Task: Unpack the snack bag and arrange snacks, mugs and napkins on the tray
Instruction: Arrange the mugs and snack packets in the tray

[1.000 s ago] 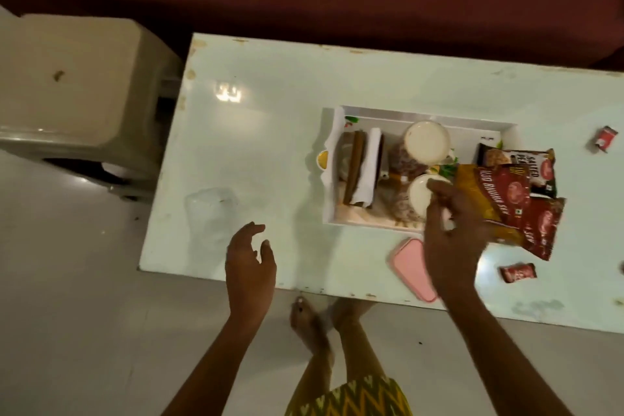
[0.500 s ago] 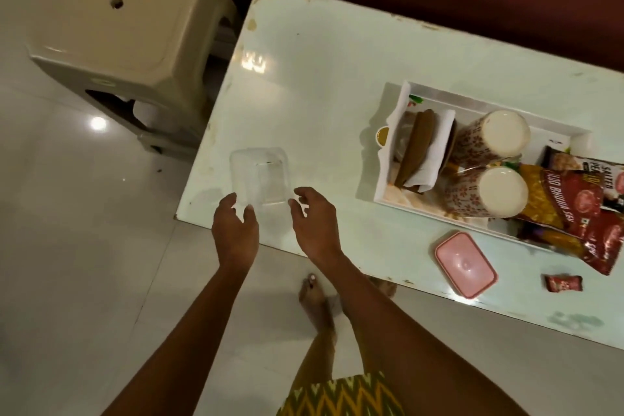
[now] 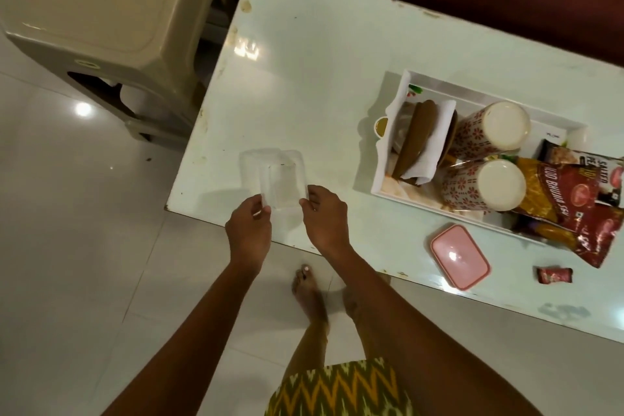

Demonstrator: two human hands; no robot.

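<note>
On the far left a cream plastic stool [image 3: 101,10] stands on the floor, beside the table [image 3: 337,61].

Next come your hands, at the near left edge of the table. Your left hand [image 3: 249,228] and your right hand [image 3: 326,218] each pinch a near corner of the clear box [image 3: 275,179]. Thumb and fingers are pressed on its rim, one hand on each side.

The box looks like thin see-through plastic, with a lid part that sits a bit crooked behind it. It looks empty. I think it is very light and a bit bendy, so it may pop or slip if you squeeze hard. It could be slippery too. Hold it by the rim at both sides, like now, and do not crush it.

Go right and you find the white tray [image 3: 395,132]. At its left end lie white napkins [image 3: 430,159] with something brown and flat on them; I cannot tell what it is. Two flowery mugs [image 3: 483,132] stand just beside the napkins, touching each other.

In front of the tray lies a pink lid [image 3: 459,257], flat on the table. Far right, red and yellow snack packets [image 3: 567,203] hang over the tray's right end. They look soft and crinkly. One small red sweet [image 3: 553,275] lies alone on the table, near the pink lid.
</note>
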